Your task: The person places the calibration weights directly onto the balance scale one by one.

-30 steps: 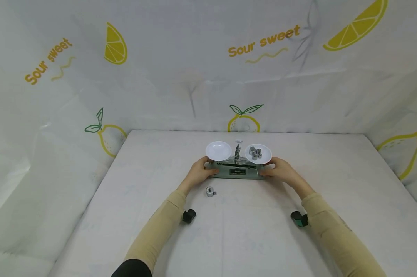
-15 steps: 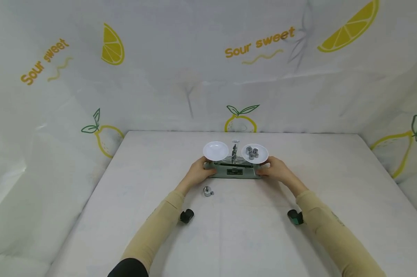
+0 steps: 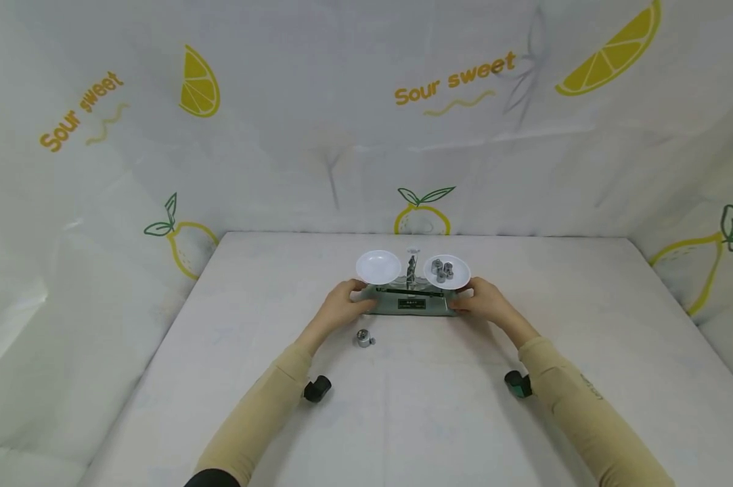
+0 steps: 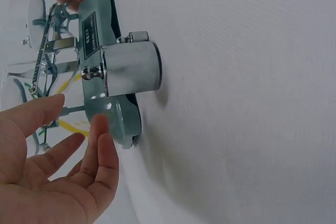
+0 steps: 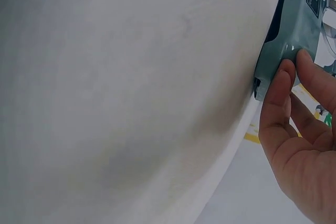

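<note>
Just below the frame's centre, a shiny cylindrical metal weight (image 3: 363,338) stands; near centre, the left hand (image 3: 338,310) spreads its fingers beside a grey-green metal two-pan balance (image 3: 411,306); the right hand (image 3: 486,300) pinches its right end

This seems a screened-off workspace, with lemon-printed sheeting (image 3: 281,149) behind and beside a white tabletop (image 3: 445,406).

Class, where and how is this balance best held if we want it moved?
Likely by both ends of the green base, coming low from left and right, beneath the raised white pans. Its long body offers two opposite ends, and the right pan bears metal weights, so keep it level.
</note>
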`<state>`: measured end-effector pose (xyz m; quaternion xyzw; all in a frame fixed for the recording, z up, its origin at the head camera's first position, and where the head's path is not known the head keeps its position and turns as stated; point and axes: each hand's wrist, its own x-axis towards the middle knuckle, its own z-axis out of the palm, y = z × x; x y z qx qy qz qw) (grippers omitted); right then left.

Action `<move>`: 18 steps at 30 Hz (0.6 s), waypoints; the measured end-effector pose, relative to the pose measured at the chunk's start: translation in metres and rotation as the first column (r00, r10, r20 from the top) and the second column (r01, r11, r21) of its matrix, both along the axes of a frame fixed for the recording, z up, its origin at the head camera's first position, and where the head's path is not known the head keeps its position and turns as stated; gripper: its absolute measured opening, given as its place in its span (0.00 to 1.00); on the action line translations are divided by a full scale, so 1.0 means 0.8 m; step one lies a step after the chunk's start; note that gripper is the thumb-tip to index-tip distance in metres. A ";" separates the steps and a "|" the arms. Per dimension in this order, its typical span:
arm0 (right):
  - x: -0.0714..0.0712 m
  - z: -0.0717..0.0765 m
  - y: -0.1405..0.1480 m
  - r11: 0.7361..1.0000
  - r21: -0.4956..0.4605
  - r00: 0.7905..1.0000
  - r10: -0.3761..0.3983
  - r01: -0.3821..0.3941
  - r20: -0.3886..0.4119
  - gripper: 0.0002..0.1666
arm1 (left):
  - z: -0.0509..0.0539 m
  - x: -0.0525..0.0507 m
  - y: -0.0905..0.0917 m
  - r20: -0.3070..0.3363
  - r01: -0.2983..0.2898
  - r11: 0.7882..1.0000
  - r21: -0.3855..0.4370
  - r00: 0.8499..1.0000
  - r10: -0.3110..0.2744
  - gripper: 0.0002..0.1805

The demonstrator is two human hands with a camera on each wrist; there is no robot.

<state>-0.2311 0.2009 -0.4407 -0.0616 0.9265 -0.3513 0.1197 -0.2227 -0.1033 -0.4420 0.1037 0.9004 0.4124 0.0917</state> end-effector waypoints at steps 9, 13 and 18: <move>-0.002 -0.002 0.001 1.000 -0.004 1.000 -0.005 0.005 0.017 0.31 | 0.008 0.023 -0.016 0.042 0.095 0.995 0.000 0.995 -0.095 0.20; -0.002 -0.003 0.001 1.000 -0.009 1.000 0.000 0.000 0.014 0.32 | 0.007 0.034 -0.021 0.057 0.118 0.993 -0.013 0.991 -0.117 0.20; -0.003 -0.003 0.001 1.000 -0.001 1.000 0.002 -0.002 0.012 0.32 | 0.001 0.040 -0.023 0.103 0.107 0.993 -0.040 0.989 -0.102 0.20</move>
